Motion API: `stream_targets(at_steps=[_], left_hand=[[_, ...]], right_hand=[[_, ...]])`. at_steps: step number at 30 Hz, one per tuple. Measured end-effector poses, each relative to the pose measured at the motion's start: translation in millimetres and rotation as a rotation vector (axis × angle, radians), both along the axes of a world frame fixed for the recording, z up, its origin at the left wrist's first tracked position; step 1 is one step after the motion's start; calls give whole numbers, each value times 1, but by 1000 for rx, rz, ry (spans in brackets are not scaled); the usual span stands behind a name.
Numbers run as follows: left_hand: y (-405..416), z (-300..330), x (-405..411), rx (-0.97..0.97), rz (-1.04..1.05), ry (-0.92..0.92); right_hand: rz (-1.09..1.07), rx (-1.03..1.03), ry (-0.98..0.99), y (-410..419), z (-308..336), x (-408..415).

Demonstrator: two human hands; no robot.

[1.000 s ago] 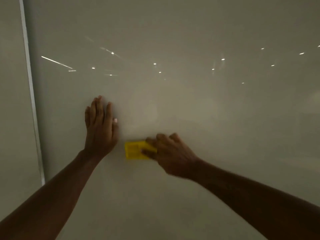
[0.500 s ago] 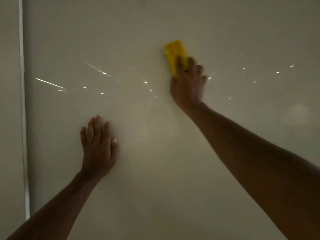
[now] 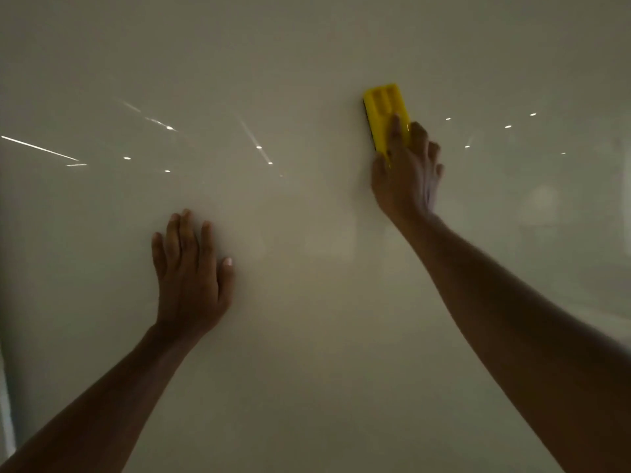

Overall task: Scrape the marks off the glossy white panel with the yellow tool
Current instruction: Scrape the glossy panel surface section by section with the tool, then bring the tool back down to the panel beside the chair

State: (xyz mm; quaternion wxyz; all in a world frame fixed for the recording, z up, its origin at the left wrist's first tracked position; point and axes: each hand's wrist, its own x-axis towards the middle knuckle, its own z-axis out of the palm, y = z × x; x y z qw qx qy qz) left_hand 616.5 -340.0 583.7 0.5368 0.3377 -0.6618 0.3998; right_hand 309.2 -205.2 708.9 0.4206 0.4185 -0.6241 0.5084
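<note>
The glossy white panel (image 3: 307, 353) fills nearly the whole view, dim and upright in front of me. My right hand (image 3: 406, 179) presses the yellow tool (image 3: 386, 112) flat against the panel at the upper right; the tool stands on end, its lower part hidden under my fingers. My left hand (image 3: 191, 274) lies flat on the panel at the lower left, fingers spread and pointing up, holding nothing. Thin bright streaks (image 3: 41, 148) and small light spots reflect across the panel's middle band; I cannot tell marks from reflections.
A pale vertical strip (image 3: 6, 421), the panel's left edge, shows at the bottom left corner. Faint blurred reflections sit on the panel at the right (image 3: 543, 206).
My right hand has carried the yellow tool from beside my left hand up the panel and turned it upright. The view has shifted right, so the left edge strip is nearly out of frame.
</note>
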Motion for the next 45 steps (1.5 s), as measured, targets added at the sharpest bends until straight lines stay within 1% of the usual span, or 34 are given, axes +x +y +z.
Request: stream_targets(at_steps=[2, 5, 7, 11, 17, 23, 28, 33, 38, 45], left_hand=[[4, -7, -13, 4, -7, -10], [13, -22, -38, -11, -24, -34], [20, -31, -55, -8, -49, -52], [32, -49, -92, 21, -81, -81], [57, -81, -160, 59, -150, -126], [95, -132, -251, 142, -296, -207], [140, -198, -327, 289, -412, -346], [181, -273, -393, 467, -526, -513], [218, -342, -449, 660, -602, -664], [263, -421, -514, 918, -687, -848]], right_hand=[[10, 10, 32, 5, -54, -8], [39, 76, 181, 13, -141, -16], [54, 127, 223, 19, -182, -32], [82, 119, 123, 41, -224, -76], [114, 132, 28, 78, -275, -128], [158, 245, -34, 119, -341, -177], [120, 376, -138, 161, -404, -217], [47, 543, -289, 205, -469, -256], [-25, 721, -420, 250, -530, -287], [-146, 928, -585, 307, -603, -328]])
